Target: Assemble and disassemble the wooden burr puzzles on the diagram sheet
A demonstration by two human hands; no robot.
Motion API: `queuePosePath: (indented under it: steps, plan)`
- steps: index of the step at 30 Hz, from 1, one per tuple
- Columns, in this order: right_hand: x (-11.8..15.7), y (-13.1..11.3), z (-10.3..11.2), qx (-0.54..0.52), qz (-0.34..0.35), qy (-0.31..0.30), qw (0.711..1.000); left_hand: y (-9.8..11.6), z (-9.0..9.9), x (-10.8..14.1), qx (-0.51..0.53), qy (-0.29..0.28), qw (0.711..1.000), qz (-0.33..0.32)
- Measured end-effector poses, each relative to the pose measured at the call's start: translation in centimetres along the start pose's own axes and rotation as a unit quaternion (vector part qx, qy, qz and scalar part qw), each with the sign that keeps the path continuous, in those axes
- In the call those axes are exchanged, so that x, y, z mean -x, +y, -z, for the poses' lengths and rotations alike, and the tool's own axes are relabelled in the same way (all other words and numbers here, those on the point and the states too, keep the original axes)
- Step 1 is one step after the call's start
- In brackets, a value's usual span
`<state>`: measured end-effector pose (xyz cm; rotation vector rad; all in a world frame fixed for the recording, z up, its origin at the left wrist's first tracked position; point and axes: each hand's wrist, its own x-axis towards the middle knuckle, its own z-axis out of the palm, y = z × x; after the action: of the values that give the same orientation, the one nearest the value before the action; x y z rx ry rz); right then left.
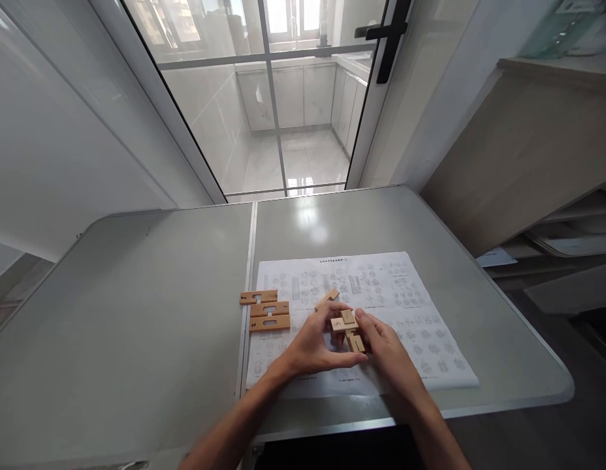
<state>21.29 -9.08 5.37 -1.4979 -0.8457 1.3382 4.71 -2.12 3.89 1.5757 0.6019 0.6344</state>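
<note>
Several light wooden pieces, fitted together as a small block assembly [350, 326], are held between both hands above the printed sheet [430, 326]. My left hand [315, 343] grips it from the left, with the thumb along its lower edge and fingers at its top. On the right side, my right hand [384, 339] pinches it with thumb and fingers. Just behind the left fingers lies a loose wooden piece [327, 297] on the sheet. Notched wooden strips lie at the sheet's left edge: a top one [254, 297], a middle one [278, 309] and a lower one marked 2 [281, 322].
The grey-green table [185, 326] has a metal seam [253, 241] running front to back. Beyond its far edge stands a glass door with a black handle [381, 31]. A wooden shelf unit [513, 143] is at the right.
</note>
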Motion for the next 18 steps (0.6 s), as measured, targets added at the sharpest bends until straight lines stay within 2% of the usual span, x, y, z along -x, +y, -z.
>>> queuePosePath:
  steps: [2,7,12,18]
  plan:
    - [0.0,-0.1,0.0,0.011,0.005,-0.004,1.000,0.0,0.0,-0.1,0.002,0.014,1.000,0.004]
    - [0.2,-0.2,-0.2,0.012,-0.008,-0.011,1.000,0.3,0.5,-0.2,0.019,0.005,1.000,0.017]
    - [0.4,0.2,-0.2,0.012,0.012,-0.008,1.000,0.2,0.7,-0.1,0.022,-0.006,0.999,0.037]
    - [0.3,1.0,0.2,0.021,0.020,-0.015,0.999,0.4,0.6,-0.1,0.026,-0.006,0.999,0.027]
